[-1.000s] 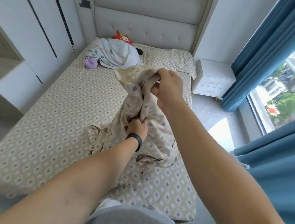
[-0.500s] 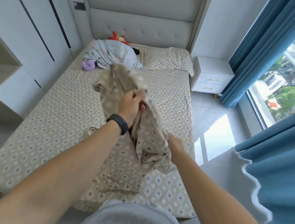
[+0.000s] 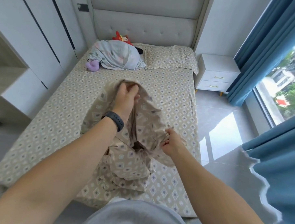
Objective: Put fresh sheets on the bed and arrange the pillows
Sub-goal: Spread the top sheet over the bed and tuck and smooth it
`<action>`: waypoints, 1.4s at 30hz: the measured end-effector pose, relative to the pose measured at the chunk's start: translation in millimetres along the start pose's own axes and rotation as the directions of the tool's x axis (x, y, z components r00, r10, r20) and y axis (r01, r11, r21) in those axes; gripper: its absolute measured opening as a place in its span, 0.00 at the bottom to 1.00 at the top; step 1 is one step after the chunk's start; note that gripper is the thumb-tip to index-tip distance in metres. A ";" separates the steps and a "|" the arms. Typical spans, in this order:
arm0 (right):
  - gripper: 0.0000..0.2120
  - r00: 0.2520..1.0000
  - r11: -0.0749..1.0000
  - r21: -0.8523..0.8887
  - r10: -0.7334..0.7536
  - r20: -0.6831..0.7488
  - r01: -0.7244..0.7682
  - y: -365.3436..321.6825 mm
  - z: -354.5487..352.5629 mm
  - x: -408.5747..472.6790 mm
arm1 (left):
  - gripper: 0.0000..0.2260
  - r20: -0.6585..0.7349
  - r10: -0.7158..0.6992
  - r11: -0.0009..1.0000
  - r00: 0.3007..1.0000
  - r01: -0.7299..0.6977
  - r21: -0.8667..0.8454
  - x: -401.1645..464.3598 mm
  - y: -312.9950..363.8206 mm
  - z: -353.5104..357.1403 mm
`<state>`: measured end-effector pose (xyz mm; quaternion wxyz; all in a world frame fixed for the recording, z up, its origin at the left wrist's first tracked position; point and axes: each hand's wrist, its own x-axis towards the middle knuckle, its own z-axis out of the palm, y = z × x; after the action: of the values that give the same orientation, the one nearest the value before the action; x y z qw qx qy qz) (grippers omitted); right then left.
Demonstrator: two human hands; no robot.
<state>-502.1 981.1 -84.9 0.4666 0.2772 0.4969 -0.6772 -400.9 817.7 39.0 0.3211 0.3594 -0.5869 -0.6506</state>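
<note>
The person stood at the foot of the bed (image 3: pixel 45 141), which was covered by a fitted sheet (image 3: pixel 169 96) in a beige diamond print. Both hands held a loose pillowcase (image 3: pixel 148 118) of the same print above the near half of the mattress. The left hand (image 3: pixel 127 98), with a black band (image 3: pixel 114 120) on its wrist, was raised and gripped the top of the cloth, its fingers curled into a bunched fold. The right hand (image 3: pixel 171 142) was lower and nearer the right edge of the bed, pinching a gathered edge of the pillowcase between curled fingers. The cloth hung between the two hands, and its lower part (image 3: pixel 125 172) lay crumpled on the sheet near the foot. At the head of the bed a pillow (image 3: pixel 171 58) in matching print lay flat on the right side, against the padded headboard (image 3: pixel 143 25). To its left sat a bundle of pale floral fabric (image 3: pixel 117 57), with a red plush toy (image 3: pixel 122 39) behind it and a purple plush toy (image 3: pixel 92 65) just beside its left end. A white nightstand (image 3: pixel 216 72) stood right of the bed, next to blue curtains (image 3: pixel 264 54) and a window. White wardrobe doors (image 3: pixel 33 35) lined the left wall.
</note>
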 end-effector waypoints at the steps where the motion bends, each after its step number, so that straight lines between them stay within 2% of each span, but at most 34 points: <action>1: 0.10 0.998 0.998 -0.008 -0.058 0.018 0.059 -7.1 8.9 -6.2 | 0.08 0.086 -0.033 0.994 0.996 0.024 0.102 -6.9 -7.3 -0.4; 4: 0.10 0.969 0.974 -0.073 -0.200 0.148 0.213 -19.6 34.8 -30.8 | 0.18 0.376 -0.166 0.904 0.911 -0.012 0.428 -30.1 -38.7 2.4; 6: 0.14 0.914 0.931 -0.151 -0.279 0.294 0.332 -21.7 46.9 -48.5 | 0.22 0.490 -0.247 0.857 0.836 -0.047 0.513 -41.1 -61.9 6.2; 8: 0.17 0.835 0.816 -0.306 -0.341 0.432 0.491 -17.0 53.2 -58.5 | 0.24 0.431 -0.227 0.863 0.874 -0.024 0.504 -46.1 -73.8 7.4; 9: 0.15 0.811 0.751 -0.374 -0.357 0.464 0.544 -13.4 55.0 -63.3 | 0.22 0.357 -0.173 0.859 0.918 -0.037 0.511 -45.0 -76.5 6.5; 11: 0.07 0.799 0.701 -0.426 -0.357 0.484 0.571 -9.3 57.0 -68.6 | 0.19 0.258 -0.034 0.810 0.966 -0.124 0.573 -43.4 -76.6 1.3; 13: 0.03 0.788 0.690 -0.427 -0.359 0.500 0.585 -8.7 59.2 -70.1 | 0.20 0.274 0.041 0.785 0.961 -0.201 0.585 -45.8 -73.7 -4.8; 15: 0.06 0.794 0.671 -0.448 -0.386 0.469 0.591 -12.0 61.2 -64.9 | 0.20 0.289 0.092 0.772 0.953 -0.252 0.584 -46.4 -73.4 -10.6; 17: 0.12 0.795 0.666 -0.451 -0.402 0.455 0.594 -13.4 62.6 -59.8 | 0.15 0.288 0.164 0.740 0.944 -0.311 0.597 -45.4 -74.9 -15.6; 20: 0.16 0.807 0.699 -0.432 -0.375 0.457 0.570 -10.5 60.4 -52.6 | 0.07 0.193 0.285 0.742 0.939 -0.344 0.575 -43.2 -77.7 -20.8; 22: 0.16 0.812 0.707 -0.436 -0.353 0.464 0.557 -7.3 55.2 -47.0 | 0.04 0.134 0.294 0.759 0.947 -0.316 0.569 -45.0 -77.8 -20.9; 24: 0.13 0.816 0.703 -0.445 -0.356 0.455 0.554 -6.7 51.5 -43.3 | 0.02 0.150 0.260 0.776 0.954 -0.299 0.555 -46.7 -79.3 -18.7; 26: 0.10 0.826 0.700 -0.458 -0.368 0.426 0.548 -9.3 47.9 -40.7 | 0.03 0.225 0.113 0.856 0.968 -0.210 0.472 -44.0 -82.8 -19.4; 28: 0.08 0.833 0.693 -0.472 -0.380 0.403 0.545 -14.2 42.7 -38.8 | 0.05 0.316 -0.045 0.929 0.948 -0.076 0.362 -41.2 -82.5 -21.6; 30: 0.08 0.842 0.690 -0.488 -0.381 0.383 0.534 -16.6 37.0 -35.1 | 0.08 0.351 -0.082 0.940 0.933 -0.044 0.337 -41.4 -77.8 -21.1; 33: 0.08 0.855 0.690 -0.509 -0.368 0.366 0.515 -13.7 35.5 -35.3 | 0.08 0.299 -0.114 0.948 0.947 0.014 0.318 -41.4 -73.0 -14.7; 36: 0.10 0.861 0.718 -0.480 -0.368 0.352 0.504 -15.2 33.7 -43.7 | 0.07 0.129 -0.274 0.958 0.953 0.259 0.119 -38.0 -73.9 -16.1; 37: 0.10 0.862 0.731 -0.464 -0.369 0.347 0.500 -17.6 31.3 -46.5 | 0.07 0.084 -0.299 0.953 0.951 0.293 0.078 -35.5 -74.6 -19.7; 39: 0.15 0.865 0.751 -0.448 -0.339 0.370 0.486 -21.3 25.5 -49.6 | 0.07 0.094 -0.285 0.953 0.954 0.273 0.128 -31.5 -75.4 -25.3; 42: 0.18 0.863 0.787 -0.429 -0.246 0.442 0.444 -18.7 24.1 -54.6 | 0.06 0.249 -0.291 0.932 0.924 0.216 0.291 -35.8 -67.9 -18.8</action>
<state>-494.4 979.4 -22.9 0.4727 -0.0856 0.6076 -0.6325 -365.6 844.9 -26.3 0.0953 0.3730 -0.6550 -0.6502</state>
